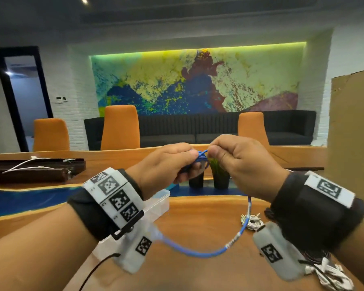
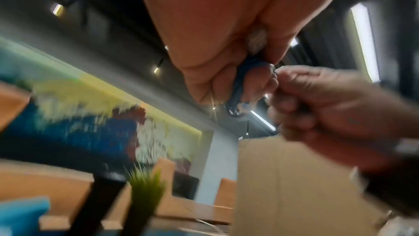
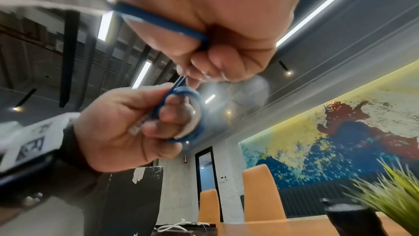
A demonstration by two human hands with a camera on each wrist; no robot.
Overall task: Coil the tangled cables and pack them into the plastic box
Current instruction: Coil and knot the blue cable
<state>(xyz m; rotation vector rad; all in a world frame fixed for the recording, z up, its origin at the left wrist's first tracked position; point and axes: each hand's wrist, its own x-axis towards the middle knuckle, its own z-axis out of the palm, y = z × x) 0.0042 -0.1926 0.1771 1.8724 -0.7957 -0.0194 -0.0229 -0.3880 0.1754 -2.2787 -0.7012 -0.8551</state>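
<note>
Both hands are raised above the wooden table [image 1: 198, 215] and meet at a small coil of blue cable [image 1: 201, 158]. My left hand [image 1: 189, 162] grips the coil, which loops round its fingers [image 3: 174, 112]. With thumb and finger, my right hand [image 1: 214, 153] pinches a strand at the coil's top. The rest of the blue cable [image 1: 198, 252] hangs from the right hand in a slack loop down toward the left wrist. A clear plastic box [image 1: 158, 204] sits on the table, partly hidden under my left wrist. White cables [image 1: 252, 222] lie tangled on the table near my right wrist.
Two small potted plants [image 1: 220, 175] stand just beyond the hands. A tall cardboard box [image 1: 351, 133] rises at the right. A dark tray [image 1: 34, 169] with white cords lies at the far left. More white cables [image 1: 328, 276] lie at the bottom right. Orange chairs [image 1: 120, 127] line the far side.
</note>
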